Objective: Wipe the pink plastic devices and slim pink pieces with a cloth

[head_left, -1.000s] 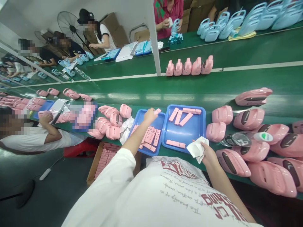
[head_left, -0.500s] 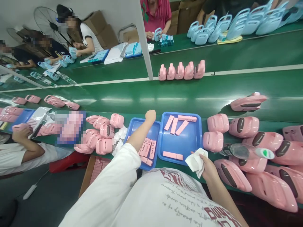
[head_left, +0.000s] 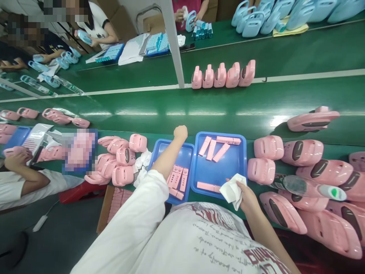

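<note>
My left hand (head_left: 181, 133) is a closed fist just past the far edge of the left blue tray (head_left: 160, 144); anything inside it is hidden. Below that forearm, several pink rectangular pieces with small dark markings (head_left: 176, 176) lie in the tray. With my right hand (head_left: 247, 196) I grip a crumpled white cloth or tissue (head_left: 233, 190) over the near right corner of the right blue tray (head_left: 218, 171). Close to the cloth lies a pink stick-like piece (head_left: 208, 187), and several more pink pieces (head_left: 211, 149) rest near that tray's far side.
Pink glossy housings (head_left: 303, 152) crowd the right side, with a clear bottle (head_left: 309, 186) lying on them. More housings (head_left: 122, 177) and crumpled white paper (head_left: 142, 163) sit left. An open carton (head_left: 103, 213) stands below. Across the green bench (head_left: 137, 106), other people handle blue housings (head_left: 251, 23).
My right hand has moved slightly left with the white cloth, closer over the right tray's corner. The left fist stays nearly in place. The whole view has shifted a little.
</note>
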Demonstrator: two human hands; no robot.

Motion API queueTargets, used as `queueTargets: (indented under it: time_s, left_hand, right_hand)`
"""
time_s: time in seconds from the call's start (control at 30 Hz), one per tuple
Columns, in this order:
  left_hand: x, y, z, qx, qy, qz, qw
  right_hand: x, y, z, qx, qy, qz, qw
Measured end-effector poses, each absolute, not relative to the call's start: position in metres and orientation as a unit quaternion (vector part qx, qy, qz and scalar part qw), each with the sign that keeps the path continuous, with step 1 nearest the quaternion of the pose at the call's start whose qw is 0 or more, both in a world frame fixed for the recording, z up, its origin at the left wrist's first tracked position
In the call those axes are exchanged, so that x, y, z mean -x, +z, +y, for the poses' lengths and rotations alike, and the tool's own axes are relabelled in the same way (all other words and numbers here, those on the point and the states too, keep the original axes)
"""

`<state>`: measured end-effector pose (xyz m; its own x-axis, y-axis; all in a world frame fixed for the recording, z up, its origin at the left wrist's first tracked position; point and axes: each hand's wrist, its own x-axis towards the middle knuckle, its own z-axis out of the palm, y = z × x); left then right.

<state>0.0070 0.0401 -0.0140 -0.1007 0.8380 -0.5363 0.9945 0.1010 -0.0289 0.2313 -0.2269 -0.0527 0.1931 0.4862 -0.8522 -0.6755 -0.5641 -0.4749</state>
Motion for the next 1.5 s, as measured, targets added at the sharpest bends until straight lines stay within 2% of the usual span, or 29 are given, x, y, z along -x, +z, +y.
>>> queueTargets:
  time_s: [0.17, 0.37, 0.53, 0.77, 0.87, 0.97, 1.23, 1.43, 1.5]
  left_hand:
    - [-0.013, -0.018, 0.032, -0.651, -0.161, 0.72, 0.177]
    - [0.039, -0.001, 0.044, -0.607, -0.151, 0.748, 0.224]
    - [0.058, 0.015, 0.018, -0.634, -0.092, 0.727, 0.248]
    - [0.04, 0.067, -0.057, -0.72, 0.137, 0.661, 0.162]
    - [0.025, 0.092, -0.101, -0.779, 0.362, 0.511, 0.037]
    - [0.008, 0.115, -0.136, -0.794, 0.446, 0.412, -0.038]
    - [-0.015, 0.146, -0.18, -0.812, 0.466, 0.346, -0.069]
    - [-0.015, 0.153, -0.192, -0.826, 0.455, 0.324, -0.081]
    - [-0.014, 0.153, -0.197, -0.851, 0.403, 0.333, -0.056]
  right_hand:
    - [-0.23, -0.055, -0.231, 0.619, 0.633, 0.081, 0.458]
    - [-0.229, -0.056, -0.231, 0.597, 0.649, 0.059, 0.467]
    - [-0.226, -0.057, -0.228, 0.563, 0.654, 0.043, 0.503]
    - [-0.228, -0.048, -0.225, 0.507, 0.664, 0.074, 0.545]
    - [-0.229, -0.031, -0.221, 0.505, 0.67, 0.089, 0.536]
    - [-0.225, -0.004, -0.213, 0.489, 0.675, 0.089, 0.546]
    - [-0.219, 0.069, -0.206, 0.449, 0.618, -0.05, 0.643]
    - [-0.223, 0.076, -0.221, 0.464, 0.587, -0.105, 0.655]
    - [-0.227, 0.071, -0.227, 0.476, 0.577, -0.103, 0.655]
